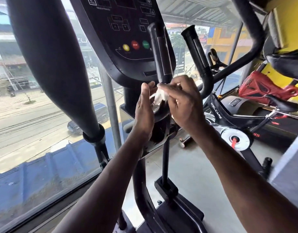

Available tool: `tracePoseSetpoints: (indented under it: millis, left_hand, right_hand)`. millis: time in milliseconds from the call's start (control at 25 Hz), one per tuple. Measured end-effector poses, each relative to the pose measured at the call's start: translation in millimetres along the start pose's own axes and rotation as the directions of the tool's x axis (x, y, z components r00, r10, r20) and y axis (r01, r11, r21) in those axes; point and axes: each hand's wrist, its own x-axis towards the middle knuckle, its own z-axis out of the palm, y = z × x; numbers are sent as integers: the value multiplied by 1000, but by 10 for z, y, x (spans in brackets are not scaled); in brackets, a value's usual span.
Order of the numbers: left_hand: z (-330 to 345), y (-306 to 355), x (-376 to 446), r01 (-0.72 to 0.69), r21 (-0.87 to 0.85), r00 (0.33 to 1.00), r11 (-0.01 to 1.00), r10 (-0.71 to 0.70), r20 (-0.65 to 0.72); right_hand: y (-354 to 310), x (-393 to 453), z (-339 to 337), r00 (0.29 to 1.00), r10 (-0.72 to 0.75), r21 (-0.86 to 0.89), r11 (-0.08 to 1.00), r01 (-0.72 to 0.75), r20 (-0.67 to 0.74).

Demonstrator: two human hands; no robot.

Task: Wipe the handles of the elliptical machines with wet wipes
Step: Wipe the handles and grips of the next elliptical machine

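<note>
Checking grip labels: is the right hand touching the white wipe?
Touching. The head view shows the right hand's fingertips pinching the crumpled wipe below the short handle.

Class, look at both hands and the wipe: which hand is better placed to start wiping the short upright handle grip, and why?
The right hand: it pinches the white wet wipe just below the upright handle grip. The left hand, fingers straight, only steadies the wipe.
</note>
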Motion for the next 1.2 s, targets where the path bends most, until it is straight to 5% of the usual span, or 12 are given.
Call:
tracePoseSetpoints:
  millis: [280, 520, 760, 960, 1120, 1200]
  left_hand:
    - [-74, -85, 105, 99, 108, 989, 989, -110, 103]
    - [-25, -79, 88, 56, 179, 995, 982, -70, 71]
    - [-19, -41, 129, 85, 166, 991, 982, -100, 85]
    - [-15, -83, 172, 108, 170, 988, 979, -124, 87]
    - [-28, -82, 204, 91, 187, 990, 978, -109, 87]
    - [34, -5, 240, 135, 171, 984, 976, -152, 89]
  right_hand:
    - [-26, -445, 84, 991, -81, 3, 997, 81, 102]
    - [-24, 123, 165, 992, 45, -41, 998, -51, -118]
    - [-19, -143, 121, 991, -56, 36, 997, 61, -124]
    - [5, 183, 183, 974, 124, -31, 991, -132, -191]
    - [-61, -119, 171, 990, 12, 1, 1000, -12, -142]
    - [-20, 95, 169, 985, 86, 63, 995, -78, -149]
